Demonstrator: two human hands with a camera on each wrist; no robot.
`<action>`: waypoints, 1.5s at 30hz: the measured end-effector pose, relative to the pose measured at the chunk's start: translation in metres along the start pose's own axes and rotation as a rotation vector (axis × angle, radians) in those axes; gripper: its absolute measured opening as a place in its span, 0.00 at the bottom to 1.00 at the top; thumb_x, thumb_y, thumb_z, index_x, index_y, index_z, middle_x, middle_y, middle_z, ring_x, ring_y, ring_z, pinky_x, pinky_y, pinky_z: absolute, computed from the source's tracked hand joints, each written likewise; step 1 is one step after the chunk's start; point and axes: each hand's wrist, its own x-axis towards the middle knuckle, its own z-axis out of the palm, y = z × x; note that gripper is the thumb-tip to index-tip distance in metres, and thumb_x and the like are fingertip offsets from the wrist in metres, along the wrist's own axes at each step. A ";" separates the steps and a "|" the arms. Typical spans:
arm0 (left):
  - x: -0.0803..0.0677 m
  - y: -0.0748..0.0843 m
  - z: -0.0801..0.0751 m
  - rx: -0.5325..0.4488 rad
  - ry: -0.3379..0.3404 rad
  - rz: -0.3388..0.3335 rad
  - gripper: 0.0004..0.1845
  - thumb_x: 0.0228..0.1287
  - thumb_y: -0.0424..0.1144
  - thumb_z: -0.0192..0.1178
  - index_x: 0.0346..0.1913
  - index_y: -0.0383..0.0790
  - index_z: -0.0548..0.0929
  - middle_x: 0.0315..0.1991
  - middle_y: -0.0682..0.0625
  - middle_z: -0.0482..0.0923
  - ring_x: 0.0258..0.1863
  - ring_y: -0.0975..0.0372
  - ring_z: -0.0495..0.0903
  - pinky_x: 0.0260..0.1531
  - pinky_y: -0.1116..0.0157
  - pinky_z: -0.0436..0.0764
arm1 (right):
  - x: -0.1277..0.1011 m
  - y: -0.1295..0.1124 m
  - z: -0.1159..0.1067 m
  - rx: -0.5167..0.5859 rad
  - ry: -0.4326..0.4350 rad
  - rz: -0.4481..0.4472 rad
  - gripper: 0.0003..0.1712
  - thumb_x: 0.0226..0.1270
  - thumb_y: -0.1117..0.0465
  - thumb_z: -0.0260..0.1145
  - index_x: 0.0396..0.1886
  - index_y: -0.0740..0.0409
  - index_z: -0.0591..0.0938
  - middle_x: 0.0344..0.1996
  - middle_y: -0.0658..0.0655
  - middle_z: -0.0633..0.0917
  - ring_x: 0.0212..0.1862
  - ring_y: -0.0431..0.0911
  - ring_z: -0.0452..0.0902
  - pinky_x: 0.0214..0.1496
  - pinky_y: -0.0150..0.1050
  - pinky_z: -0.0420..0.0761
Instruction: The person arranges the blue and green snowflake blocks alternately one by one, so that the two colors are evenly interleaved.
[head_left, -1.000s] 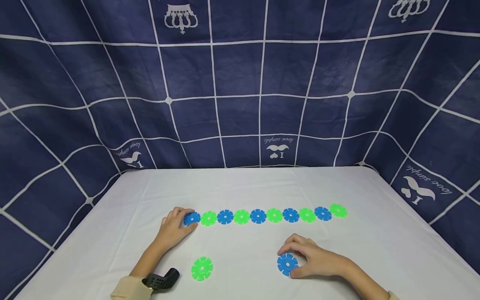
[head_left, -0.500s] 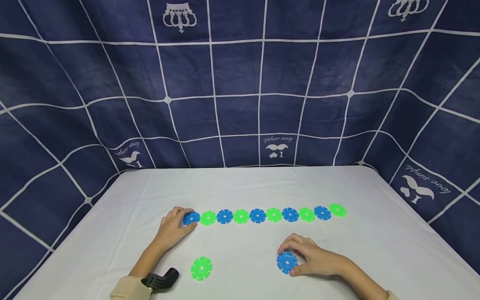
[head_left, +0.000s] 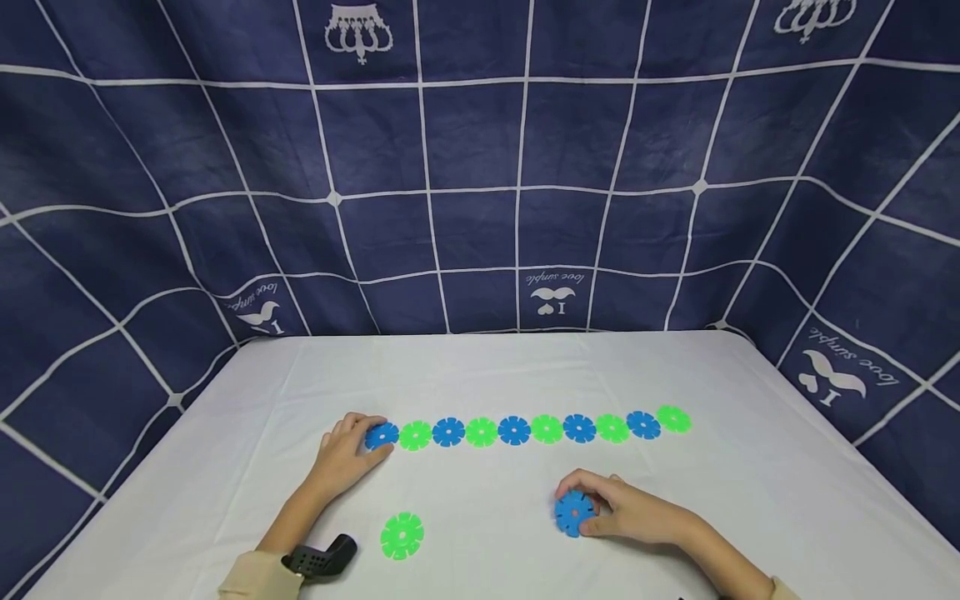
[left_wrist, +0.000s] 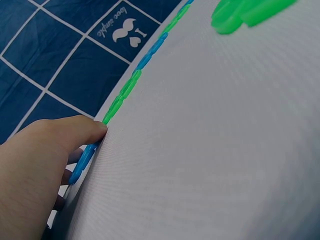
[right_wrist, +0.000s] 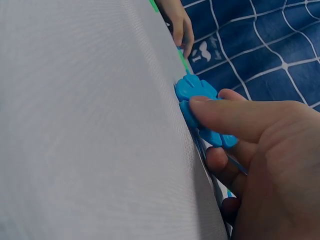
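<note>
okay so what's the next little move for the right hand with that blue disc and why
Probably lift the blue disc, which the right hand pinches tilted off the white table, toward the row's right end: its last piece is a green disc, so blue would continue the alternation.

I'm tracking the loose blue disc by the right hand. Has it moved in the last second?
Yes. The blue disc, pinched by the right hand, has tipped up and shifted slightly toward the row.

Even, bright light falls from above on the white table (head_left: 750,467) — shadows are faint, no glare. The head view bows the backdrop (head_left: 480,167) grid at its edges; both wrist views blur close up — near fingers (right_wrist: 235,120) soft.
</note>
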 end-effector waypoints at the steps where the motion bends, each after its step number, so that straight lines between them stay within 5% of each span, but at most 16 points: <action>1: 0.000 0.000 0.000 0.002 0.001 0.000 0.27 0.55 0.51 0.59 0.56 0.41 0.74 0.50 0.43 0.69 0.51 0.51 0.68 0.44 0.56 0.60 | 0.001 0.001 -0.001 0.023 0.000 -0.009 0.19 0.61 0.51 0.61 0.52 0.42 0.72 0.46 0.47 0.77 0.44 0.39 0.66 0.43 0.32 0.63; 13: -0.001 -0.001 0.002 0.001 0.003 0.005 0.26 0.55 0.51 0.59 0.55 0.41 0.74 0.50 0.43 0.69 0.51 0.51 0.68 0.44 0.56 0.60 | 0.002 0.006 -0.008 0.108 0.076 -0.076 0.13 0.64 0.60 0.57 0.48 0.51 0.76 0.46 0.54 0.79 0.43 0.36 0.69 0.43 0.28 0.68; 21: -0.001 -0.001 0.003 0.002 0.014 0.005 0.26 0.55 0.51 0.59 0.55 0.41 0.75 0.50 0.43 0.70 0.51 0.51 0.68 0.43 0.56 0.60 | -0.001 0.012 -0.027 0.092 0.229 -0.093 0.14 0.65 0.66 0.53 0.49 0.58 0.76 0.51 0.63 0.75 0.40 0.33 0.69 0.37 0.31 0.71; 25: -0.001 0.000 0.003 0.000 0.007 0.000 0.26 0.55 0.51 0.59 0.55 0.41 0.74 0.50 0.43 0.69 0.51 0.51 0.68 0.44 0.56 0.60 | -0.005 0.017 -0.042 0.093 0.316 -0.077 0.15 0.66 0.67 0.51 0.51 0.62 0.74 0.51 0.60 0.74 0.32 0.34 0.71 0.32 0.34 0.76; 31: 0.000 0.000 0.002 -0.004 0.011 0.005 0.27 0.55 0.51 0.59 0.55 0.41 0.74 0.50 0.43 0.69 0.52 0.51 0.67 0.45 0.55 0.60 | -0.015 0.023 -0.064 0.149 0.440 -0.038 0.17 0.67 0.65 0.52 0.54 0.66 0.70 0.36 0.52 0.78 0.29 0.42 0.81 0.29 0.38 0.79; 37: -0.001 -0.002 0.004 0.003 0.031 0.023 0.26 0.54 0.50 0.60 0.54 0.40 0.75 0.49 0.43 0.70 0.50 0.51 0.68 0.44 0.55 0.60 | -0.025 0.036 -0.077 0.170 0.628 0.052 0.23 0.66 0.61 0.56 0.60 0.59 0.67 0.29 0.47 0.77 0.21 0.42 0.77 0.21 0.37 0.75; 45: 0.001 -0.002 0.005 0.005 0.043 0.030 0.26 0.54 0.51 0.60 0.54 0.41 0.75 0.49 0.43 0.70 0.50 0.51 0.68 0.42 0.56 0.60 | -0.040 0.063 -0.097 0.208 0.808 0.186 0.22 0.65 0.53 0.58 0.58 0.49 0.68 0.26 0.36 0.79 0.23 0.36 0.76 0.27 0.29 0.75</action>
